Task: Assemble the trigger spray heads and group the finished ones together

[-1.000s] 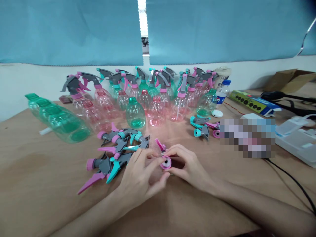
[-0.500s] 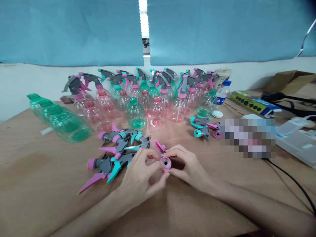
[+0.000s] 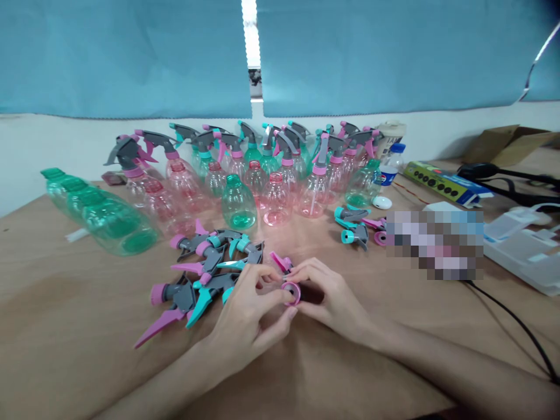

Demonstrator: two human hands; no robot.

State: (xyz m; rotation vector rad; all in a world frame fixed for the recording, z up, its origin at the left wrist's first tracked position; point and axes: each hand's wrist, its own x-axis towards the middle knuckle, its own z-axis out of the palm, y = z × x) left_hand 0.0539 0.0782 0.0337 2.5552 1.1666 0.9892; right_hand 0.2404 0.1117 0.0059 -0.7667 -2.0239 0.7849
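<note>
Between both hands is a pink-and-grey spray trigger head (image 3: 292,293), its pink collar turned towards me. My left hand (image 3: 251,306) grips it from the left, with a fingertip at the collar's opening. From the right, my right hand (image 3: 330,297) pinches the collar between thumb and fingers. The pink trigger (image 3: 280,262) pokes out beyond the fingers; most of the grey body is hidden. Just left of my left hand lies a heap of loose trigger heads (image 3: 210,256), pink-grey and teal-grey.
Rows of pink and green spray bottles (image 3: 238,201) stand at the back, many with heads on. Green bottles (image 3: 118,227) lie at left. More trigger heads (image 3: 355,227), a white oval object (image 3: 382,202), a long box (image 3: 444,184), a clear plastic case (image 3: 520,245) and a black cable (image 3: 511,315) are right.
My left fingertip has moved further over the collar's opening. Both hands keep hold of the trigger head. The whole view has shifted slightly.
</note>
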